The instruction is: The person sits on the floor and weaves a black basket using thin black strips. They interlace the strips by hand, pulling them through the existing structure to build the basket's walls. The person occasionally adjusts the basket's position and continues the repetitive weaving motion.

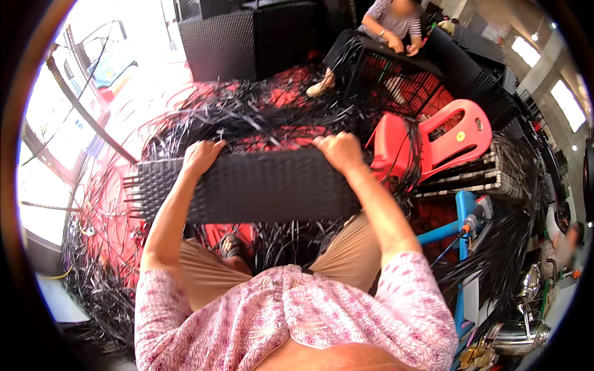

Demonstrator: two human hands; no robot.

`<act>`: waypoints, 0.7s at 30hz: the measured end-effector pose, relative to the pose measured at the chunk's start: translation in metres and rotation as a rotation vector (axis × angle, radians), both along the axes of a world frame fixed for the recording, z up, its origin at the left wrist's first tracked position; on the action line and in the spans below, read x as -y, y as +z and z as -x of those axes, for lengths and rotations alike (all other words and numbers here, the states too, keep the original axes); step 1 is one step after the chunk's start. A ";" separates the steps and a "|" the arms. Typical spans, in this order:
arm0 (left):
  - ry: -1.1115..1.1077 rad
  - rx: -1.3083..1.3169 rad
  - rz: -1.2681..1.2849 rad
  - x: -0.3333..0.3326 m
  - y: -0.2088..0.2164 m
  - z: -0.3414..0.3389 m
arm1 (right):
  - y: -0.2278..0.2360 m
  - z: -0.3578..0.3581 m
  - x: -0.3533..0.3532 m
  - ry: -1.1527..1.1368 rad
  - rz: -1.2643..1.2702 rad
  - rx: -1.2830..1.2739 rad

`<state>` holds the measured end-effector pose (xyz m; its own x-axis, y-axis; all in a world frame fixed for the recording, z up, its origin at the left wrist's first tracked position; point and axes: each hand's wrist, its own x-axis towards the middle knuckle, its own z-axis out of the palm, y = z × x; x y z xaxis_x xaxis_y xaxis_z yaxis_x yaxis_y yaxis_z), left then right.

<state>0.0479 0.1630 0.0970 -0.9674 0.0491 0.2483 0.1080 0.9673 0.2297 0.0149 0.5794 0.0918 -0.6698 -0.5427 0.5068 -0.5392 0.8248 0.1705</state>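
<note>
A long black woven wicker panel (272,188) lies level across my thighs, its short strip ends sticking out at the left. My left hand (203,157) is closed over the panel's far edge near its left part, the thumb pointing inward. Toward the right part of that same far edge, my right hand (340,153) grips in the same way. The undersides of the fingers are hidden behind the panel. Loose black plastic strips (266,123) lie heaped just beyond it.
A red plastic chair (455,139) with strips hung over it stands at right, beside a blue frame (463,216) bearing a power tool (475,217). Shiny metal pots (516,337) sit lower right. Another person (396,28) works on a black frame (396,77). Black wicker furniture (218,46) stands at the back.
</note>
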 end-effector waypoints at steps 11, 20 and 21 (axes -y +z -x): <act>-0.293 0.025 -0.005 -0.176 -0.029 -0.031 | -0.037 0.062 -0.184 -0.226 0.164 0.202; -0.244 0.067 -0.109 -0.159 0.008 -0.062 | 0.009 -0.007 -0.067 0.150 0.460 0.182; -0.233 0.141 -0.218 -0.156 0.011 -0.061 | 0.014 -0.017 -0.047 0.210 0.559 0.370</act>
